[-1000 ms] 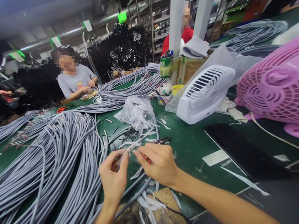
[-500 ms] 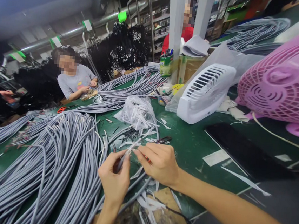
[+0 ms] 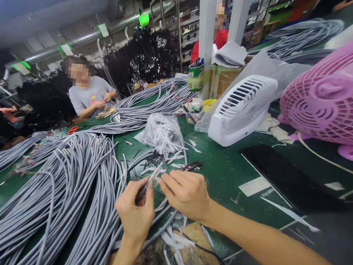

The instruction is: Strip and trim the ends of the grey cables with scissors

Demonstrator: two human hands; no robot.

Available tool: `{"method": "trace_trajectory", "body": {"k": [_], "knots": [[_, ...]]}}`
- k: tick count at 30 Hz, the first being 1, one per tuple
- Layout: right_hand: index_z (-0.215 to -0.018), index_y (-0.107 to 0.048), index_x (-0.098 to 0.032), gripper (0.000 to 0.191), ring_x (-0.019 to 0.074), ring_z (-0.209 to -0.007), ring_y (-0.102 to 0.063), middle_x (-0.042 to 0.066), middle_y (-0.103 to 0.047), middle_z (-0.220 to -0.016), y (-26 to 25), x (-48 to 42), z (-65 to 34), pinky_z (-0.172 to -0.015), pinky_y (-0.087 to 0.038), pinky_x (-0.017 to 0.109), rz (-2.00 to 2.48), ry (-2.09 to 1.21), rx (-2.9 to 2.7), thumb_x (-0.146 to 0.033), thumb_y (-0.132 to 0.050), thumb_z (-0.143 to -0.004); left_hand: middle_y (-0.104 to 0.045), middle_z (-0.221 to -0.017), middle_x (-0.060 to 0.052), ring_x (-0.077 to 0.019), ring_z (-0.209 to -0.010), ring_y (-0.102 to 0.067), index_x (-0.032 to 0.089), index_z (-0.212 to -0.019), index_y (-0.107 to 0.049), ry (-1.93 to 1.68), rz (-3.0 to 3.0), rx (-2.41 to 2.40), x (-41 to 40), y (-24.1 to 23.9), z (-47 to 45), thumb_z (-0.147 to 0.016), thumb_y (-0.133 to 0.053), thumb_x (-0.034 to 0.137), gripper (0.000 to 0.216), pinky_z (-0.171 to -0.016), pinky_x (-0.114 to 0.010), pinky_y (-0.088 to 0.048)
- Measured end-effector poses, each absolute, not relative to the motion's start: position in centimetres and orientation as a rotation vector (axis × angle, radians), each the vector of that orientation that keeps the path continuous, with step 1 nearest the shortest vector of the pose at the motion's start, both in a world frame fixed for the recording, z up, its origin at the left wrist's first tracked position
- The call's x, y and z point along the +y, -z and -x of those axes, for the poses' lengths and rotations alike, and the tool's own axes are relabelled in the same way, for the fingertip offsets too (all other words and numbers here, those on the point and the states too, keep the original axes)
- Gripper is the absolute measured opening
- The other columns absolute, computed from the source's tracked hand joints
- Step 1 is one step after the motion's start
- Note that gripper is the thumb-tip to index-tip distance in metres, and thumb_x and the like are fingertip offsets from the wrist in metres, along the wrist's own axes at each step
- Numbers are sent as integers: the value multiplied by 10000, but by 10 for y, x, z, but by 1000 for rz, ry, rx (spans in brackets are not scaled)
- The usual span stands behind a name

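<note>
My left hand (image 3: pixel 134 207) is closed around a grey cable (image 3: pixel 142 192) near its end, thumb and forefinger pinching it. From that grip the cable's whitish stripped end (image 3: pixel 157 171) points up and away. My right hand (image 3: pixel 187 194) is closed too, its fingertips pinching fine pale strands at the side of the stripped part. Behind the right knuckles show the dark metal jaws of a small hand tool (image 3: pixel 193 165); its handle is hidden by the hand. Black offcuts and white strips lie just beyond the fingers.
Large bundles of grey cable (image 3: pixel 65 188) cover the left. A clear bag of white strips (image 3: pixel 164 133) is ahead. Right stand a white slotted plastic unit (image 3: pixel 244 110), a pink fan (image 3: pixel 330 93) and a black phone-like slab (image 3: pixel 287 176). A person (image 3: pixel 89 91) sits across the table.
My right fingers have shifted slightly at the strands, and the orange handle part seen under them before is now hidden. The left hand keeps its grip on the cable.
</note>
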State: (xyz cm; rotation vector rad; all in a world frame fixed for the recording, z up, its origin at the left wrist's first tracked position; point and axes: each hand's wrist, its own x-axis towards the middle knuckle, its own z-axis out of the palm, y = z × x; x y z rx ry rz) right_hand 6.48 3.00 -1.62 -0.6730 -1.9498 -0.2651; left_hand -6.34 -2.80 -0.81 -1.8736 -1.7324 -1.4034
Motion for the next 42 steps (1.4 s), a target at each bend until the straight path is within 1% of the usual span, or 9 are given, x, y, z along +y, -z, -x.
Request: {"method": "trace_trajectory", "body": {"k": [13,17,20,23,26,30,36,40,42], "knots": [[-562,-585,-143,340,71,-410,-385,-24,-468,-452,15,31,-63,-435,-291,199,634,-517,-1862,-226,-455,-865,-644,-598,-24,-113,-494,-572,144,-734,-653,1538,1959,-1909,-30,7,59,-770,-570,235,129,-464,-186,-450],[-569,-585,-142,352,68,-390,-356,-31,-438,-432,16,27,-61,-416,-284,203,512,-496,-1797,-239,-449,-878,-641,-556,-19,-110,-430,-548,141,-718,-669,1588,1910,-2009,-30,6,63,-740,-579,260,152,-420,-186,-425],[-554,-564,-158,387,74,-382,-353,-37,-430,-409,18,17,-57,-423,-284,219,249,-356,-1770,-290,-435,-894,-645,-560,-28,-129,-476,-571,136,-681,-681,1658,1751,-2196,-23,7,70,-701,-601,288,173,-479,-209,-449],[-571,-563,-161,366,69,-381,-352,-45,-428,-417,20,12,-54,-424,-287,216,192,-360,-1743,-326,-463,-882,-622,-550,-31,-140,-521,-567,123,-620,-666,1909,1617,-2379,-18,7,74,-663,-623,334,220,-484,-213,-438],[-678,-596,-151,232,58,-372,-275,-84,-329,-424,21,20,-53,-382,-248,194,575,-634,-1713,-348,-580,-799,-497,-480,30,-69,-400,-415,113,-705,-664,2238,1646,-2401,-22,5,70,-682,-621,380,271,-373,-170,-317],[-815,-638,-119,257,54,-396,-205,-101,-227,-452,21,32,-53,-356,-168,187,713,-982,-1676,-347,-658,-698,-402,-457,69,-27,-343,-285,107,-804,-656,2533,1640,-2317,-28,4,60,-698,-625,393,306,-320,-147,-223],[-687,-662,-104,192,56,-408,-246,-67,-343,-437,19,33,-52,-372,-193,190,652,-1011,-1633,-273,-586,-737,-519,-527,35,-46,-353,-378,123,-898,-647,2374,1738,-2337,-29,2,57,-704,-620,387,328,-325,-159,-288],[-655,-634,-120,191,59,-389,-281,-56,-395,-424,18,31,-55,-366,-222,185,657,-903,-1632,-253,-555,-766,-614,-628,-24,-103,-495,-519,124,-795,-669,2126,1707,-2466,-27,2,65,-627,-668,370,298,-413,-183,-375],[-684,-620,-131,168,56,-363,-277,-65,-382,-415,19,26,-56,-358,-230,181,585,-784,-1680,-227,-526,-785,-608,-599,-25,-123,-520,-534,123,-717,-665,2043,1640,-2511,-24,3,70,-623,-652,397,289,-436,-195,-385]]}}
